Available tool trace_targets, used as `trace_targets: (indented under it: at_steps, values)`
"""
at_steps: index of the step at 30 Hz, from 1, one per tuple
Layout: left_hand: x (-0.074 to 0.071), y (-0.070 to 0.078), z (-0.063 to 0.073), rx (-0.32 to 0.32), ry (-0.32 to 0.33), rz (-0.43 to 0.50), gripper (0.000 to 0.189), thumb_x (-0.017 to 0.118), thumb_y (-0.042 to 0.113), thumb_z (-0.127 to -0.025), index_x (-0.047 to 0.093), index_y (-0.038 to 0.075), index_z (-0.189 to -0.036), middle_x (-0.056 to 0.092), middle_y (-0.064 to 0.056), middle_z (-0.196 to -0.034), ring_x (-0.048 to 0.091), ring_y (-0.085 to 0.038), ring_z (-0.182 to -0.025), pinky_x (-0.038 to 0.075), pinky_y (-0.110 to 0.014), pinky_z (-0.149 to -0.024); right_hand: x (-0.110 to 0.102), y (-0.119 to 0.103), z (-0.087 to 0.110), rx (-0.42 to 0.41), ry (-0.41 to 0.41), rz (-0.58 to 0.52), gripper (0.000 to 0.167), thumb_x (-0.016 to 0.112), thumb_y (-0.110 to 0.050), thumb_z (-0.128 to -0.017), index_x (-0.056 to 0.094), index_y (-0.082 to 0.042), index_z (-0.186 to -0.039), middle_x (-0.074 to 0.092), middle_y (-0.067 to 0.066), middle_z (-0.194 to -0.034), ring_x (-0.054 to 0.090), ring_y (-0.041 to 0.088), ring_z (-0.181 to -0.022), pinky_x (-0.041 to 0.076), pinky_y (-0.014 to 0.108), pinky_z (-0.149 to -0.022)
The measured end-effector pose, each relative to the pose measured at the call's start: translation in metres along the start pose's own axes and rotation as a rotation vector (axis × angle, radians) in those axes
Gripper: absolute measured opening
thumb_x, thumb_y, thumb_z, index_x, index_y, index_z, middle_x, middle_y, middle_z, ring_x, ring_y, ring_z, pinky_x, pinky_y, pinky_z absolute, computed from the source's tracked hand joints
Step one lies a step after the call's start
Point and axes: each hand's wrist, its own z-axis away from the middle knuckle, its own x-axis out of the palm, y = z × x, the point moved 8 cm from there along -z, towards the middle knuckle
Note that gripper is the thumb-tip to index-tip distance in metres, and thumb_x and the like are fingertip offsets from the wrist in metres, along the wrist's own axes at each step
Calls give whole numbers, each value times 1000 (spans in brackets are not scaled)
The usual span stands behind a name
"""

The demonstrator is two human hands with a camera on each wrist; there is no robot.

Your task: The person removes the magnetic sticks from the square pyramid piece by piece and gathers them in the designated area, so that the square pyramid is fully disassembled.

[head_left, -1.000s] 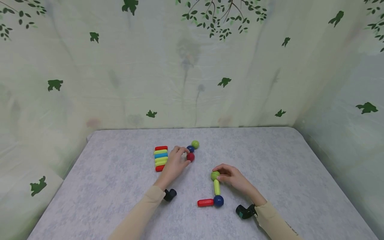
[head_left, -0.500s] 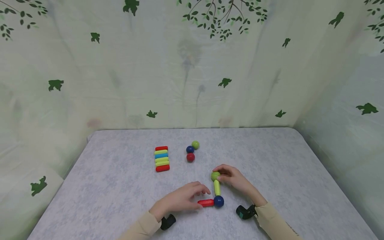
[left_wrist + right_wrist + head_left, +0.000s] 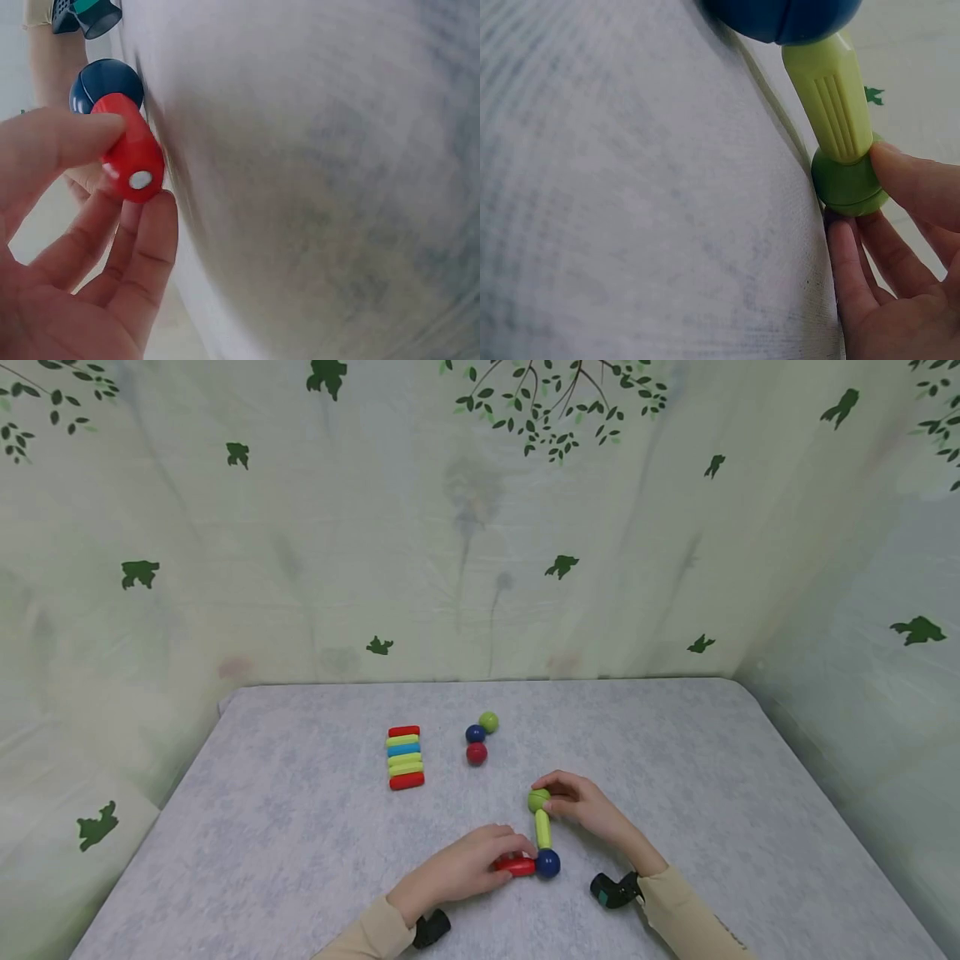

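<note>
A red rod (image 3: 516,866), a blue ball (image 3: 548,863), a yellow-green rod (image 3: 543,829) and a green ball (image 3: 537,800) form an L on the table. My left hand (image 3: 480,862) pinches the red rod near its free end; a pale metal disc (image 3: 140,179) shows on that end in the left wrist view. The rod's other end meets the blue ball. My right hand (image 3: 587,812) holds the green ball at the far corner of the L between thumb and fingers. In the right wrist view the ridged yellow-green rod (image 3: 832,97) joins both balls.
Several red, yellow-green and blue rods (image 3: 405,758) lie side by side at the left back. To their right, a red ball (image 3: 476,753), a blue ball (image 3: 476,733) and a green ball (image 3: 489,722) form a short row. A leaf-patterned curtain (image 3: 480,568) hangs behind the table.
My left hand has come from the row of balls at the back toward the front and now grips the red rod. My right hand has stayed on the green ball.
</note>
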Motion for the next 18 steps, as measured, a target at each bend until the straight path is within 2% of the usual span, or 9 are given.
trace_targets:
  at_steps: [2, 7, 11, 13, 18]
  values:
    - [-1, 0, 0, -6, 7, -8, 33, 65, 10, -91, 61, 24, -120, 56, 13, -101, 49, -1, -85, 45, -19, -78, 0, -2, 0, 4, -1, 0, 27, 58, -5, -94, 58, 1, -121, 60, 14, -118, 55, 30, -109, 45, 25, -87]
    - [-4, 3, 0, -20, 25, -32, 32, 64, 10, -90, 64, 22, -119, 54, 12, -94, 48, -2, -79, 45, -17, -74, 2, -25, 6, -2, -15, -1, 26, 57, -1, -94, 57, 7, -119, 59, 19, -117, 54, 34, -108, 45, 24, -86]
    - [-6, 5, 0, -32, 29, -86, 31, 65, 10, -90, 66, 21, -119, 53, 11, -92, 47, -2, -76, 44, -15, -70, 3, -36, 9, -10, -20, 10, 26, 57, -1, -94, 57, 8, -119, 59, 20, -116, 55, 34, -107, 45, 24, -86]
    - [-6, 7, -1, -35, 24, -123, 31, 65, 10, -90, 67, 20, -119, 52, 11, -91, 46, -2, -75, 43, -14, -69, 4, -37, 9, -21, -22, 9, 26, 57, -1, -94, 56, 9, -118, 59, 21, -116, 55, 35, -107, 45, 24, -86]
    - [-10, 16, -1, -6, 18, -205, 33, 66, 9, -89, 68, 20, -120, 52, 8, -89, 45, -3, -73, 41, -12, -65, 2, -14, 4, -25, -10, 9, 27, 57, -2, -94, 57, 6, -119, 59, 18, -117, 55, 34, -108, 45, 24, -86]
